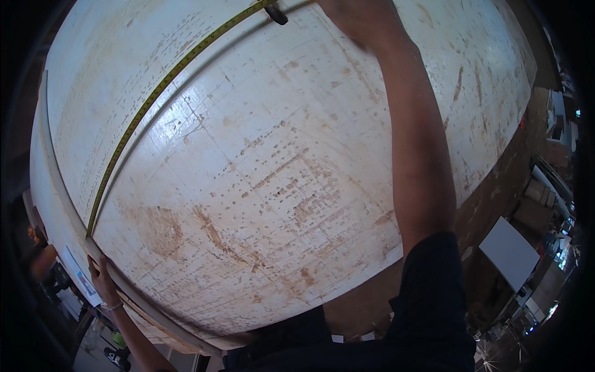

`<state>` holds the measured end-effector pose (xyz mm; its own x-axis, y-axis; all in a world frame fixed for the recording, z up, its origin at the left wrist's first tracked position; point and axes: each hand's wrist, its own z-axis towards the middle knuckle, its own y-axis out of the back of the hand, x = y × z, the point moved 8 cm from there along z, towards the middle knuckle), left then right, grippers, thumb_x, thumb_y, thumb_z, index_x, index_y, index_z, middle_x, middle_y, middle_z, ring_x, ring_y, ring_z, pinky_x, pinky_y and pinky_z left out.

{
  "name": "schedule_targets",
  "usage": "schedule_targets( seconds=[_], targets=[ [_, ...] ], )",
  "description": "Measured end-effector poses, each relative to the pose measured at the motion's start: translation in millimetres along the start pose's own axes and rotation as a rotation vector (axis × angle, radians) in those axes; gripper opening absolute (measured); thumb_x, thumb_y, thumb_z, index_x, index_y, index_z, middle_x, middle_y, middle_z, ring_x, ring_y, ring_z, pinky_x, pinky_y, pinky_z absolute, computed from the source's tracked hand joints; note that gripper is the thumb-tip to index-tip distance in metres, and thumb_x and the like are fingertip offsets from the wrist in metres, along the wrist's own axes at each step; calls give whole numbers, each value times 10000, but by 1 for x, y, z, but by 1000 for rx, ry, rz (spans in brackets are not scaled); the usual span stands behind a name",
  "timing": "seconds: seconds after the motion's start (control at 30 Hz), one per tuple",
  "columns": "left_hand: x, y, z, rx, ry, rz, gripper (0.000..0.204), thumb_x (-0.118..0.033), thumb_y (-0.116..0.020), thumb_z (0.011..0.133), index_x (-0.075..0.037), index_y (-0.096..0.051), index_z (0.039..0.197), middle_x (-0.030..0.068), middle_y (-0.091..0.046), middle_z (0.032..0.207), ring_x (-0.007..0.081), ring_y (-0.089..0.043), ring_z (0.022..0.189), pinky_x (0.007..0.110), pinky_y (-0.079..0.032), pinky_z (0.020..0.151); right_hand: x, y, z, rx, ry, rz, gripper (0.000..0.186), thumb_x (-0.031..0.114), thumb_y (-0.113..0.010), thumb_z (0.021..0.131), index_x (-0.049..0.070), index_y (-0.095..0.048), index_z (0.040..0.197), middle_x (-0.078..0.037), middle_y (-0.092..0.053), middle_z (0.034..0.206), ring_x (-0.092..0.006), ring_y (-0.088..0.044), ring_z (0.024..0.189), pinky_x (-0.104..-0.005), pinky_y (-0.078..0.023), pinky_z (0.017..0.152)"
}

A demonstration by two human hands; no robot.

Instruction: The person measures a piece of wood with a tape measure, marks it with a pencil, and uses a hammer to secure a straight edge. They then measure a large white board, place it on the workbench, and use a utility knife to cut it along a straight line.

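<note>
A yellow tape measure blade (162,84) arcs over the worn white tabletop (266,155), from the left edge up to the top of the view. Beside it runs a thin pale rod (198,70); a small dark piece (276,13) sits by its upper end. The blade's lower end meets a long pale strip (59,180) along the table's left side. Just below that point, my left hand (104,282) has its fingers closed on the strip. My right hand (365,22) reaches to the far side, where the blade runs toward it; its fingers are cut off by the frame.
Brown scuffs and rows of small pits mark the tabletop. A white panel (509,254) lies to the right, off the table, among boxes and clutter. Beyond the left edge are a printed sheet (79,276) and blurred items.
</note>
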<state>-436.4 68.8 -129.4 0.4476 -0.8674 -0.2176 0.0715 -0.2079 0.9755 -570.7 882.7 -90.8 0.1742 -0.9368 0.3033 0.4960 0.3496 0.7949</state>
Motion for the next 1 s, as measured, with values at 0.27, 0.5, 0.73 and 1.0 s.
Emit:
schedule_targets(
  seconds=[0.27, 0.5, 0.73, 1.0],
  targets=[
    [6, 10, 4, 4, -8, 25, 840, -510, -725, 913, -8, -443, 1525, 160, -660, 1257, 188, -576, 947, 284, -465, 844, 4, 3, 1, 35, -50, 16, 161, 164, -636, 949, 81, -750, 1027, -91, -684, 1097, -274, -594, 1119, -428, -453, 976],
    [-11, 5, 2, 68, -19, -13, 833, -486, -720, 926, 28, -437, 1517, 194, -642, 1310, 222, -590, 1092, 317, -454, 955, 0, -1, 0, 51, -62, -20, 171, 162, -624, 966, 74, -750, 1040, -90, -684, 1100, -263, -592, 1122, -420, -449, 989],
    [12, 3, 6, 26, -14, -80, 847, -493, -718, 924, 0, -411, 1540, 216, -462, 1548, 289, -449, 1407, 352, -332, 1148, 1, -1, 2, 42, -63, -7, 168, 164, -630, 956, 83, -755, 1033, -87, -693, 1086, -262, -599, 1120, -423, -454, 978],
    [3, 0, 8, 79, -34, -132, 818, -462, -714, 937, -6, -410, 1545, 202, -468, 1546, 272, -481, 1364, 355, -364, 1126, 8, 8, -1, 14, -40, 3, 164, 159, -630, 943, 92, -766, 1007, -89, -700, 1073, -275, -606, 1102, -437, -463, 961]
  ],
)
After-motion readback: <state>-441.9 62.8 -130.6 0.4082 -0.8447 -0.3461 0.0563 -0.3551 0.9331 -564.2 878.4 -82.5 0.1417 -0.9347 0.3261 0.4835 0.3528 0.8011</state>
